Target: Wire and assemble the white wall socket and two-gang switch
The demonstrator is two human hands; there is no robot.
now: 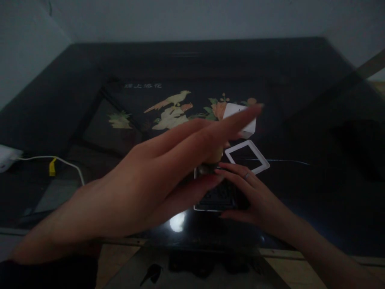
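Note:
My left hand (pixel 168 168) reaches across the middle, its index finger stretched out. The thumb and other fingers are bent around a small yellowish thing (pixel 217 155), mostly hidden, whose kind I cannot make out. Beneath it lies a square dark box with a thin white rim (pixel 207 209) and dark inner parts. My right hand (pixel 252 196), with a ring on one finger, grips this box from the right, fingers at the far side and thumb near the front. Just beyond, a white square frame (pixel 262 159) lies flat. Partly behind my left index finger is a white box-like piece (pixel 233 109).
The glossy dark table (pixel 300 132) carries a bird-and-flower picture (pixel 173 108). At the left sits a white plug-like block (pixel 7 157) with a white cable (pixel 67 162) and a yellow tag (pixel 52 167). The table's front edge runs close below my hands.

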